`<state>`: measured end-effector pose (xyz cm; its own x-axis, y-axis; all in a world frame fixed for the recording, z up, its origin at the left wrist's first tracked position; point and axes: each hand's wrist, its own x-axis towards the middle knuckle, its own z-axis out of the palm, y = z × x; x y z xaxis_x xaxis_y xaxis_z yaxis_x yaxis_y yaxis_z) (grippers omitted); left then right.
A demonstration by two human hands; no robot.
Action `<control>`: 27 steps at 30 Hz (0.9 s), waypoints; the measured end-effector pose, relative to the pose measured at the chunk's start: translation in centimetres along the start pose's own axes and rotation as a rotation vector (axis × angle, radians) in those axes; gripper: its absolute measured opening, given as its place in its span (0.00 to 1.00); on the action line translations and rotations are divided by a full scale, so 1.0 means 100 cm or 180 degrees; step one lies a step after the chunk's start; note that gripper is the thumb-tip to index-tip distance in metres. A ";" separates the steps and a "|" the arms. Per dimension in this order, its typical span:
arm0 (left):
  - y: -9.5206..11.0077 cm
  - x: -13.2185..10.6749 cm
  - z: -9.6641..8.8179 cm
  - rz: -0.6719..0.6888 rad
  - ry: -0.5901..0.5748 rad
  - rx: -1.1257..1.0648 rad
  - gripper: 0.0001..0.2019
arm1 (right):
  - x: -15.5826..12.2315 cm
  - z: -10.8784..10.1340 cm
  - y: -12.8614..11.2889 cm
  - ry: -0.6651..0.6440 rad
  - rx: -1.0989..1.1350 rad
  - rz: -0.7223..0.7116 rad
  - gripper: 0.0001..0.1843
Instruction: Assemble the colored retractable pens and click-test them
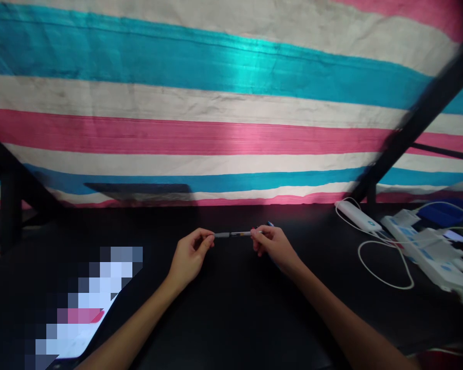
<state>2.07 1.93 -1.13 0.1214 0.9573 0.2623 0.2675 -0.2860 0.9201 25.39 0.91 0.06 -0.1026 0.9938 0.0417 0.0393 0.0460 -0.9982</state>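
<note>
A slim pen (239, 234) with a clear barrel and a grey grip lies level between my two hands, above the black table. At its grey end my left hand (191, 253) pinches it between thumb and fingers. The other end sits in the closed fingers of my right hand (272, 245), which hide part of it. A small dark-and-blue tip (270, 224) shows just behind the right hand; whether it belongs to the pen I cannot tell.
On the black table (231, 318), a lit screen (96, 308), partly pixelated, lies at left. A white power strip (428, 254), a white power bank (357, 216) and looping white cables (386, 285) are at right. Striped sheeting (216, 139) hangs behind, with dark frame bars (412, 118) beside it.
</note>
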 end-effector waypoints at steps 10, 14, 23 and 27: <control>-0.002 0.000 0.000 0.0052 0.0077 0.0131 0.10 | -0.001 0.000 0.002 0.0077 0.0497 -0.0032 0.12; -0.002 -0.001 0.000 0.0070 0.0098 0.0150 0.10 | -0.001 0.001 0.001 0.0099 0.0707 -0.0273 0.26; -0.006 -0.001 0.001 0.0131 0.0102 0.0118 0.09 | -0.001 0.004 0.003 0.0147 0.0429 -0.0429 0.26; -0.006 -0.002 0.001 0.0167 0.0153 0.0161 0.08 | -0.001 0.003 0.002 0.0014 0.0398 -0.0026 0.19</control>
<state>2.00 1.92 -1.72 0.0908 0.9415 0.3246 0.3102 -0.3365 0.8891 25.08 0.76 -0.17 -0.0981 0.9939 0.0498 -0.0858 0.0414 -0.9955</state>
